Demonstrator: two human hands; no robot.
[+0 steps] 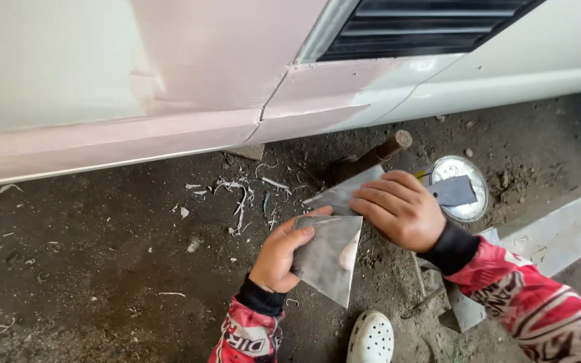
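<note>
My left hand grips a grey metal spreader plate by its left edge, holding it tilted with its point downward. My right hand lies over a second flat metal blade just above it, fingers curled on its top, and the two plates touch at their edges. Both sleeves are red and white with black cuffs. Above the hands runs the lower body panel of a white vehicle, with a wide pinkish patch of filler on it.
A round open tin with a grey blade resting across it sits on the ground right of my right hand. A wooden handle lies under the sill. White shavings litter the dirt. A white clog shows below.
</note>
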